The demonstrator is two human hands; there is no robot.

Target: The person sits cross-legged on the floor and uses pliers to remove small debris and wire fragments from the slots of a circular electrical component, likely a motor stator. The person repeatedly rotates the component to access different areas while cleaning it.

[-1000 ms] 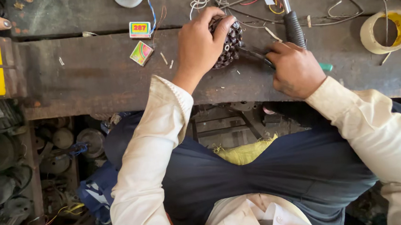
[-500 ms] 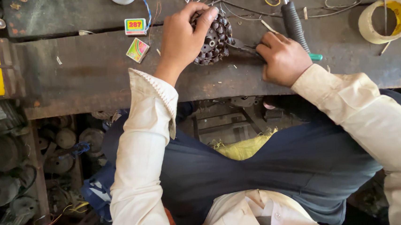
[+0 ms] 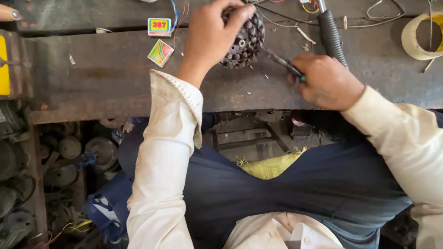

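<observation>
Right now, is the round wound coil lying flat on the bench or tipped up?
Tipped up. The left hand holds the round coil on edge on the bench, its face towards the right hand.

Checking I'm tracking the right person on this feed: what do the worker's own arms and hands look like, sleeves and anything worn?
Both arms wear long cream sleeves, loose and creased. The left sleeve ends in an open, unbuttoned cuff. The left hand and right hand are bare: no gloves, and no rings or watch that I can see.
</observation>
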